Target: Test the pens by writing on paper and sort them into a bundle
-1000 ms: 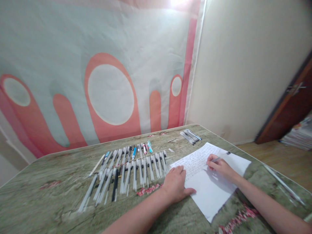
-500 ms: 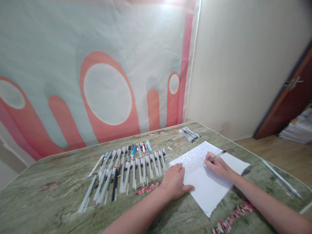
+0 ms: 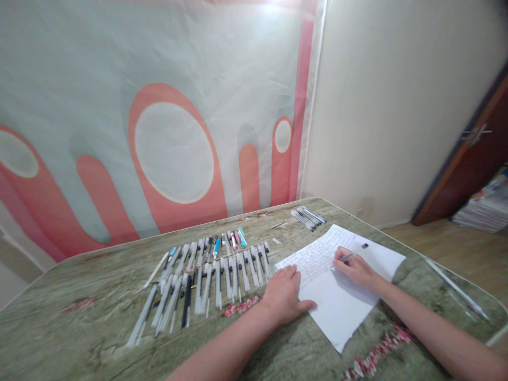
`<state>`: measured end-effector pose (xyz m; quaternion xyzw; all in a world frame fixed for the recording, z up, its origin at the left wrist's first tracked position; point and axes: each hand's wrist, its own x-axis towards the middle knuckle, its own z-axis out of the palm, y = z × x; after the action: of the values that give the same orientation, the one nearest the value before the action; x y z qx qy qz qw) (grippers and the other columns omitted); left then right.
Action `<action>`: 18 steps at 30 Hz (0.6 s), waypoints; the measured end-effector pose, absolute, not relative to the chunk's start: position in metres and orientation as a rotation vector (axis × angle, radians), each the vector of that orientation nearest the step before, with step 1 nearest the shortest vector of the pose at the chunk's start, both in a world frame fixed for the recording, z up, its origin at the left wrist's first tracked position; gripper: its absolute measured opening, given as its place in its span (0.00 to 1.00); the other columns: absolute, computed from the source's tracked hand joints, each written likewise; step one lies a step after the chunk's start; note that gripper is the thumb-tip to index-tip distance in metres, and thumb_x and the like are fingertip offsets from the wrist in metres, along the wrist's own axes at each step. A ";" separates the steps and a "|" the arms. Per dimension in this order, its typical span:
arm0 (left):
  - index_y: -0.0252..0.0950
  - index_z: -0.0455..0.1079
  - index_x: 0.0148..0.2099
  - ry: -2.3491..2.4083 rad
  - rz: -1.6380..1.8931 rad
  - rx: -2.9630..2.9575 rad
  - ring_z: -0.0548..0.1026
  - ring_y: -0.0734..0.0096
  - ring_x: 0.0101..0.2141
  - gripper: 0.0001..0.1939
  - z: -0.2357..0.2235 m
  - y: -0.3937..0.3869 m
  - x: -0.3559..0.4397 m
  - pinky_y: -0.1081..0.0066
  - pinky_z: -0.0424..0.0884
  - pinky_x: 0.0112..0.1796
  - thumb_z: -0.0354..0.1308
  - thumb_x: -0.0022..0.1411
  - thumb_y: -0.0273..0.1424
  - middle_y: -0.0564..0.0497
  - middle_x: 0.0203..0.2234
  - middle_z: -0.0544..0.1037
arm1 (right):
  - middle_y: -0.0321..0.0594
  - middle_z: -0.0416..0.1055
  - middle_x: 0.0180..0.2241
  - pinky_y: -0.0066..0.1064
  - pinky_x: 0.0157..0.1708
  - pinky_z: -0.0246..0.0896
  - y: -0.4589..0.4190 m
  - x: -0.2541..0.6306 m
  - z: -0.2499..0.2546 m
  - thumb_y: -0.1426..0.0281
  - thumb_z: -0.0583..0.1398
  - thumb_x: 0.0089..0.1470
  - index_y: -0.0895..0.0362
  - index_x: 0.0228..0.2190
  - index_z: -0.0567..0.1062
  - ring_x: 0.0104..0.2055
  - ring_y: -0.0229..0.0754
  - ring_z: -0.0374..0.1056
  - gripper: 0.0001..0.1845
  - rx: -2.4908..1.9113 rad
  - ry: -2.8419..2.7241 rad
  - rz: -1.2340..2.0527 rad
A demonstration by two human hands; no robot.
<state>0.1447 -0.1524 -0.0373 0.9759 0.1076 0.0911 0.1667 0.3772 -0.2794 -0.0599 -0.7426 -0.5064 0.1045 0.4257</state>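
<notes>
My right hand (image 3: 354,269) is closed around a clear pen (image 3: 354,253), its tip on a white sheet of paper (image 3: 341,307) partly covered with handwriting. My left hand (image 3: 284,295) lies flat on the table with fingers stretched out, pressing the sheet's left edge. Just left of that hand, several pens (image 3: 210,272) lie side by side in rows, mostly clear ones with dark caps, a few blue and pink.
The table (image 3: 79,328) has a green marbled cover with red flower patches. A small bundle of pens (image 3: 307,217) lies at the far edge. A long thin rod (image 3: 456,288) rests near the right edge. A brown door (image 3: 472,159) and stacked magazines (image 3: 484,209) stand right.
The view has shifted slightly left. My right hand has crept a little leftward along the handwriting. My left hand stays put.
</notes>
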 end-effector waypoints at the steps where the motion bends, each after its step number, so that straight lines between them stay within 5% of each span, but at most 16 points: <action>1: 0.32 0.57 0.54 0.306 0.258 2.796 0.57 0.54 0.53 0.39 -0.037 -0.152 0.145 0.60 0.51 0.53 0.49 0.48 0.55 0.40 0.54 0.59 | 0.32 0.60 0.19 0.28 0.25 0.53 -0.280 0.377 -0.060 0.68 0.53 0.46 0.56 0.20 0.63 0.24 0.37 0.58 0.07 -1.869 -1.278 0.265; 18: 0.34 0.58 0.53 0.318 0.245 2.862 0.58 0.56 0.53 0.38 -0.036 -0.152 0.145 0.61 0.52 0.53 0.47 0.48 0.56 0.41 0.54 0.60 | 0.32 0.58 0.18 0.29 0.24 0.51 -0.279 0.380 -0.065 0.68 0.52 0.48 0.55 0.21 0.61 0.22 0.36 0.57 0.07 -1.902 -1.248 0.192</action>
<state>0.1447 -0.1524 -0.0360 0.9825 0.1092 0.0840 0.1255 0.3801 -0.2789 -0.0649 -0.7575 -0.4971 0.0766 0.4162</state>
